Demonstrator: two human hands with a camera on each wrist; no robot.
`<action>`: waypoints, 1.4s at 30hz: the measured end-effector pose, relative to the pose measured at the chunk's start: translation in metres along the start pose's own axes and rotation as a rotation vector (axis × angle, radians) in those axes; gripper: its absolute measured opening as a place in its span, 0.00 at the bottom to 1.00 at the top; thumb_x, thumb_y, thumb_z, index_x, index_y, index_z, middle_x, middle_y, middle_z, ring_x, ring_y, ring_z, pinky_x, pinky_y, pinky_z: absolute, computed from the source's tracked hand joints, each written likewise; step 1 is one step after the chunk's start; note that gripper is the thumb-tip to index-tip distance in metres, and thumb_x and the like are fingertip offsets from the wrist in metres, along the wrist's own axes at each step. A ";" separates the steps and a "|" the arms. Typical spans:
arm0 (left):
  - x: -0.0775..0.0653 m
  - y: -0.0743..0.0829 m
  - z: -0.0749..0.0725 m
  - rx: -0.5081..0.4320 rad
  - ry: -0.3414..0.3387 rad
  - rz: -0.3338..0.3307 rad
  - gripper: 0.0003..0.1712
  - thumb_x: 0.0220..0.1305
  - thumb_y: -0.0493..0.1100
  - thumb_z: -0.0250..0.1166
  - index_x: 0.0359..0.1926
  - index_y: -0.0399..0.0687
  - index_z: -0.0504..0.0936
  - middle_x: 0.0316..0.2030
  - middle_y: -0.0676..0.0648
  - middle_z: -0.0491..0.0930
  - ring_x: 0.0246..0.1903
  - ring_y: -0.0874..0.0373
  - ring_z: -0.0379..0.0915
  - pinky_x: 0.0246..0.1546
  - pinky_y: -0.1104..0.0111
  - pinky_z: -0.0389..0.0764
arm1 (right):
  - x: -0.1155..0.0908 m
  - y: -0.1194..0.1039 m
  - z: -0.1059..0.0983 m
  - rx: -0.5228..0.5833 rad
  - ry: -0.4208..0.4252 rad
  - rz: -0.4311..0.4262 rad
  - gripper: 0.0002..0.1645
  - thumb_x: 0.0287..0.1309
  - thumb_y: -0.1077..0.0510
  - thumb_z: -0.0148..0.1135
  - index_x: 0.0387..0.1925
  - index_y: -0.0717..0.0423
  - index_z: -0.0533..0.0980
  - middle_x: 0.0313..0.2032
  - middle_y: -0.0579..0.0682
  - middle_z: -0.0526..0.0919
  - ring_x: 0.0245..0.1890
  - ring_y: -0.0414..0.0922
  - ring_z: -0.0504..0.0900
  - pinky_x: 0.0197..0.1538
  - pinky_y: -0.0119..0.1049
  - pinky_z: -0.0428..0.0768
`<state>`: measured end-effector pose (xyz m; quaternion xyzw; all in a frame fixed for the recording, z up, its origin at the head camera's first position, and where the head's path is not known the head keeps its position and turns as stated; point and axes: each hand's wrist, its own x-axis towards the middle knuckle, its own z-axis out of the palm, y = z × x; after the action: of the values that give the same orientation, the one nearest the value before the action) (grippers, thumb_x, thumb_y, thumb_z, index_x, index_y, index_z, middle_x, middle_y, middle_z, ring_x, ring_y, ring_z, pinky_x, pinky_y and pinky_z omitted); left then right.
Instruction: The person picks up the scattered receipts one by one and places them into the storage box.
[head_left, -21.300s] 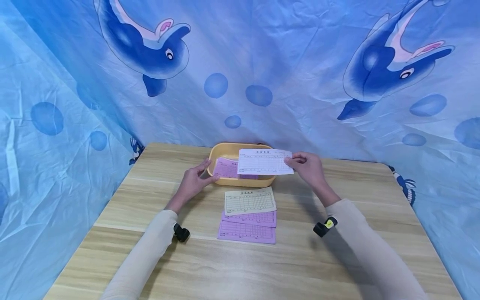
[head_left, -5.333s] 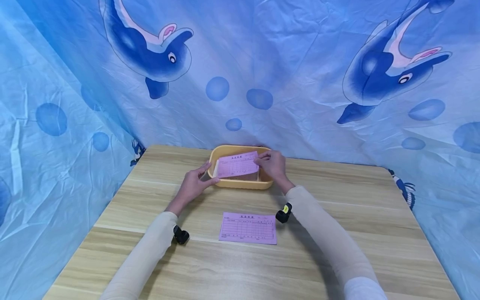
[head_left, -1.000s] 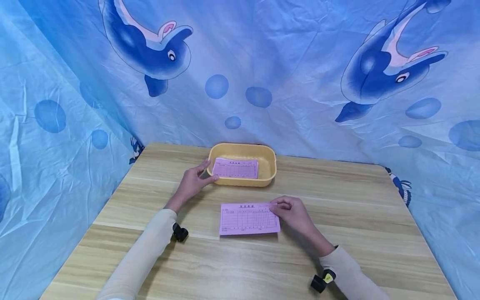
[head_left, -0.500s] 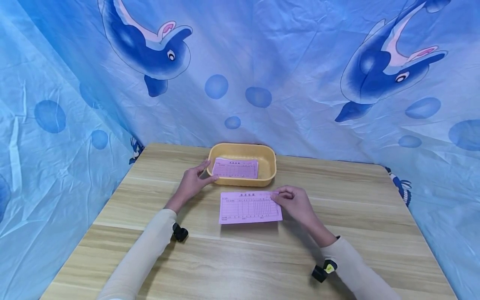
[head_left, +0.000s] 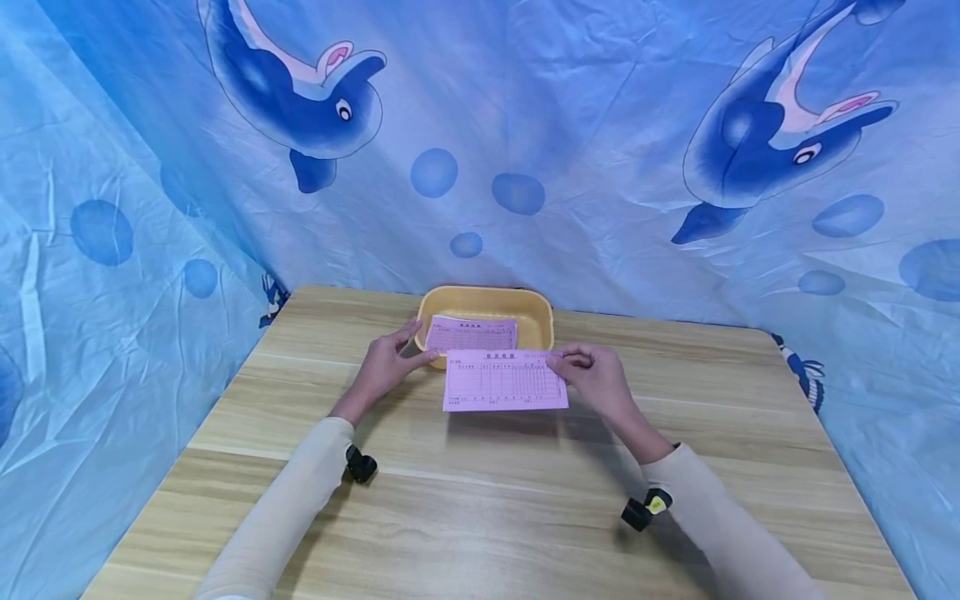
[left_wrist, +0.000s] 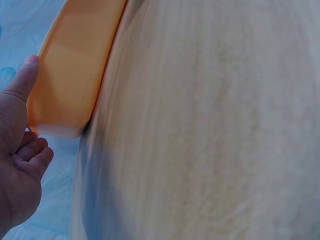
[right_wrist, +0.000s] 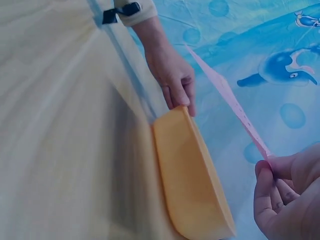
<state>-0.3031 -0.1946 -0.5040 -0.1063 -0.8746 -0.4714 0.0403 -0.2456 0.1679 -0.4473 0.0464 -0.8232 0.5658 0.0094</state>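
Observation:
My right hand pinches a pink printed receipt slip by its upper right corner, thumb on the face. In the head view the slip overlaps the front rim of a yellow plastic basket. In the right wrist view the slip is seen nearly edge-on, raised above the table. My left hand grips the basket's left end, thumb at the front and fingers at the back. The left wrist view has that thumb against the orange-looking basket wall. Inside the basket lies a pile of slips, pink on top, its lower part hidden.
The wood-grain table spreads in front of the basket. A blue curtain printed with dolphins hangs right behind it and along both sides. Each wrist wears a black band device.
Over the last second my right hand lifts the pink slip off the table and carries it toward the basket. Slips once stacked on the table are gone from it. My left hand stays put.

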 end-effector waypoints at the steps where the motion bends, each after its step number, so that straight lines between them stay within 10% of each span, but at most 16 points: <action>1: 0.000 0.000 0.000 -0.004 0.000 0.002 0.49 0.58 0.59 0.76 0.73 0.42 0.68 0.75 0.42 0.61 0.74 0.46 0.59 0.72 0.55 0.68 | 0.003 -0.002 -0.001 -0.007 0.010 -0.005 0.13 0.65 0.56 0.70 0.45 0.62 0.84 0.38 0.56 0.90 0.34 0.42 0.88 0.39 0.36 0.89; 16: 0.000 -0.001 0.000 -0.003 -0.001 -0.018 0.49 0.58 0.59 0.76 0.73 0.44 0.68 0.75 0.43 0.62 0.74 0.45 0.60 0.71 0.53 0.69 | 0.046 -0.028 0.004 -0.079 0.097 -0.137 0.13 0.65 0.53 0.70 0.43 0.59 0.85 0.36 0.55 0.89 0.32 0.44 0.87 0.35 0.34 0.89; 42: 0.000 -0.001 0.001 0.002 -0.004 -0.017 0.45 0.61 0.54 0.76 0.74 0.45 0.68 0.75 0.43 0.62 0.74 0.45 0.60 0.71 0.52 0.69 | 0.114 -0.004 0.045 -0.156 0.143 -0.020 0.11 0.60 0.58 0.74 0.37 0.64 0.86 0.34 0.59 0.90 0.31 0.50 0.89 0.29 0.30 0.86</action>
<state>-0.3030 -0.1943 -0.5053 -0.0996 -0.8760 -0.4707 0.0347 -0.3567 0.1170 -0.4515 0.0134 -0.8614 0.5019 0.0774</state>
